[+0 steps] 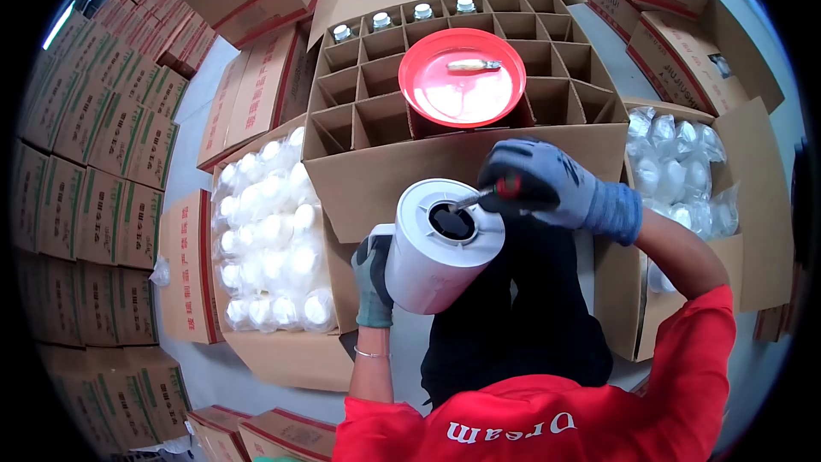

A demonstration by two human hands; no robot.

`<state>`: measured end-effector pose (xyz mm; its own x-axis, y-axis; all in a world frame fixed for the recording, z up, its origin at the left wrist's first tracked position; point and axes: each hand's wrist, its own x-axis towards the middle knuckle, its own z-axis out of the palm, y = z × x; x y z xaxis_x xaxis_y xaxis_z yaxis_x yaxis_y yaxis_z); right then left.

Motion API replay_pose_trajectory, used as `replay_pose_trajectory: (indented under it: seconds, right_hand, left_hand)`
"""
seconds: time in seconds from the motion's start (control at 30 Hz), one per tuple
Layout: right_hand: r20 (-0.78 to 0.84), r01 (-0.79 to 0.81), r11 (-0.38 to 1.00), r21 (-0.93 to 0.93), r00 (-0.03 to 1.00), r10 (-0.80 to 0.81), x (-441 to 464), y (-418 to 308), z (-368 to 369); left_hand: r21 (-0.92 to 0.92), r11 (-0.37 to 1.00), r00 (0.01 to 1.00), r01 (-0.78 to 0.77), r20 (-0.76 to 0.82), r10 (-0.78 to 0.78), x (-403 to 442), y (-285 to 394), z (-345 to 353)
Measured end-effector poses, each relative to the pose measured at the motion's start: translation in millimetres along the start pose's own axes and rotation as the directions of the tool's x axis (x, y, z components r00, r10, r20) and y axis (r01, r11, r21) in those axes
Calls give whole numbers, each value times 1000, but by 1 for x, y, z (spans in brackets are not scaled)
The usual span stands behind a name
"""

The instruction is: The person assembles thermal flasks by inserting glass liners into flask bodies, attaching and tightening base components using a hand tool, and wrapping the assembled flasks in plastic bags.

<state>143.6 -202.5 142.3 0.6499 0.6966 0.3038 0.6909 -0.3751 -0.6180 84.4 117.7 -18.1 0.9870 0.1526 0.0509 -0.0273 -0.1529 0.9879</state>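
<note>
My left hand (374,281), in a grey-green glove, is closed on the handle side of a white cylindrical jug (432,278). The jug leans over my lap, its round dark opening turned up toward me. My right hand (543,180), in a grey-blue glove with dark palm, grips a screwdriver (506,187) with a red and black handle. Its metal shaft slants left into the jug's opening; the tip is hard to make out. Beyond the jug, a red round dish (414,90) rests on a divided carton and bears a small wooden-handled tool (470,65).
The divided carton (385,158) stands in front of me, with several white-capped bottles (423,11) along its far row. Open cartons of plastic-wrapped white items (272,231) and clear-wrapped items (676,167) flank me. Stacked boxes (94,137) line the left.
</note>
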Motion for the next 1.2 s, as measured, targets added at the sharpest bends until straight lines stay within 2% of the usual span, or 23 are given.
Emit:
replay_pose_trajectory:
  seconds: [0.03,0.07,0.1,0.2,0.27,0.33,0.43,0.47,0.57,0.67,0.73,0.8,0.83,0.87,0.9,0.93,0.97,1.0,1.03,1.07,1.1,1.17,1.2]
  right_hand:
    - [72,202,933,-299,979,-189,4,0,-4]
    - [191,315,845,-433,948,-255,8,1,-4]
    - [214,376,811,-447,926,-312,11,3,-2]
    - [221,510,740,-439,859,-461,12,11,13]
    - [245,517,786,-339,855,-457,16,11,16]
    - [282,505,828,-245,854,-437,18,14,17]
    - [410,312,912,-266,893,-186,18,7,17]
    - [347,260,925,-277,925,-156,16,8,20]
    - [197,-81,993,-81,976,95,15,4,26]
    - [1,-296,953,60,955,297,2,18,47]
    - [-86,-398,907,138,907,412,-2,22,57]
    - [85,-496,839,224,868,490,5,23,42]
    - [166,-547,794,266,837,522,10,24,34]
    - [1,-487,743,459,836,548,9,38,36]
    - [-98,-495,801,337,828,553,19,51,18]
    - [-195,-516,831,207,811,552,28,65,1]
    - [-363,-362,931,-36,873,326,40,79,-3]
    - [-501,-264,909,-322,862,73,52,94,-6]
    - [-395,-297,892,-341,906,150,65,117,-8]
    - [-284,-357,854,-378,923,260,78,135,-8]
    - [-244,-330,822,-464,940,240,86,159,1]
    - [-183,-306,818,-488,952,247,87,166,5]
    - [-223,-291,845,-449,952,210,78,169,1]
  left_hand:
    - [59,997,998,-53,42,51,0,3,-1]
    - [114,987,991,-110,87,101,1,5,-2]
    - [167,971,979,-170,137,148,4,5,-2]
    - [-116,993,983,38,183,-16,14,-4,1]
    - [9,1000,970,-11,243,9,14,18,6]
    - [-75,989,960,129,260,-105,16,27,9]
    - [130,986,971,-101,229,69,14,27,12]
    - [225,959,969,-172,214,124,10,28,13]
    - [549,766,942,-335,178,285,-5,39,8]
    - [276,917,915,-287,-205,348,-22,54,20]
    - [273,901,897,-336,-200,395,-23,50,18]
    - [255,904,889,-343,-222,400,-27,32,16]
    - [237,946,942,-221,-199,270,-29,29,10]
    - [225,970,977,-93,-168,133,-28,28,2]
    - [210,977,990,35,-140,-5,-27,24,-4]
    - [145,989,996,24,-94,-10,-27,8,-9]
    - [132,991,1000,15,-17,-13,-23,13,-10]
    - [126,992,998,24,63,-32,-26,23,-14]
    - [120,992,988,30,145,-47,-29,37,-17]
    - [228,972,947,61,295,-129,-25,58,-23]
    - [263,958,908,110,365,-204,-18,68,-27]
    - [275,939,811,204,490,-320,-14,67,-33]
    - [255,934,757,251,549,-354,-13,61,-37]
